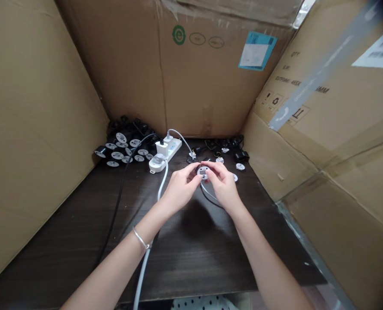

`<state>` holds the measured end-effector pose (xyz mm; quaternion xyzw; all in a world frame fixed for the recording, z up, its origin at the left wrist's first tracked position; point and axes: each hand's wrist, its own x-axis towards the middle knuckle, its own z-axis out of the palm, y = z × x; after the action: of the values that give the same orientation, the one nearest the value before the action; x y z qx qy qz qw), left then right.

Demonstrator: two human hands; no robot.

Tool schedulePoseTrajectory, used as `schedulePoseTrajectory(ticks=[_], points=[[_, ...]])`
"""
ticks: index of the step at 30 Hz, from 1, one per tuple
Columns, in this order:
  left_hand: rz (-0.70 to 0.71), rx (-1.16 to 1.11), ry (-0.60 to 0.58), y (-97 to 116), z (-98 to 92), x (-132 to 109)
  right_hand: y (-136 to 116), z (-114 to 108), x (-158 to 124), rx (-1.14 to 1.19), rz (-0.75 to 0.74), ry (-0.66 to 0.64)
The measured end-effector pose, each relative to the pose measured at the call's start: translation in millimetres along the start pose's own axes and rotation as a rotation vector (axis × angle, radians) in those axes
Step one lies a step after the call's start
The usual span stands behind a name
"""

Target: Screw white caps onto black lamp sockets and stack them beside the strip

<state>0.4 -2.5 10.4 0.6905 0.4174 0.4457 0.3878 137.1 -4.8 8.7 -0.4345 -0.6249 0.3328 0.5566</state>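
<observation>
A: Which step do we have before us?

B: We see the left hand (pixel 181 184) and the right hand (pixel 224 183) pinching one small round white disc with dark rectangular parts (pixel 203 172) between thumbs and fingers, above the middle of a dark wood-grained desk (pixel 185 267), nearer its far edge. We would call it a close two-handed handling step.

A: And the next move?

B: In our judgement it calls for a steady pinch at the rim, and care with the thin white cable (pixel 208 192) looping below.

A: What surrounds the work?

B: A heap of black cylinders with white round faces (pixel 117 155) fills the far left corner; a long white plastic power strip (pixel 175 147) lies beside it. Loose white discs (pixel 240 166) lie toward the far right corner.

A: What escapes us?

B: The disc's underside and part of its rim are covered by fingers. We cannot tell whether the cable joins it. The heap's rear sinks into darkness, and both forearms are cut off by the frame.
</observation>
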Motion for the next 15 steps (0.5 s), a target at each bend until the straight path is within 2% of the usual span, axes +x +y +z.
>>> schedulePoseTrajectory(ticks=[5,9,15], points=[[0.045,0.086,0.028,6.5,0.8,-1.9,-3.0,3.2,-4.2,-0.086,-0.074,0.08],[0.083,0.112,0.07,7.0,0.3,-1.6,-3.2,4.6,-4.7,-0.056,-0.09,0.082],[0.036,-0.018,-0.01,2.2,-0.9,2.3,-1.4,3.8,-3.0,-0.062,-0.08,0.058]])
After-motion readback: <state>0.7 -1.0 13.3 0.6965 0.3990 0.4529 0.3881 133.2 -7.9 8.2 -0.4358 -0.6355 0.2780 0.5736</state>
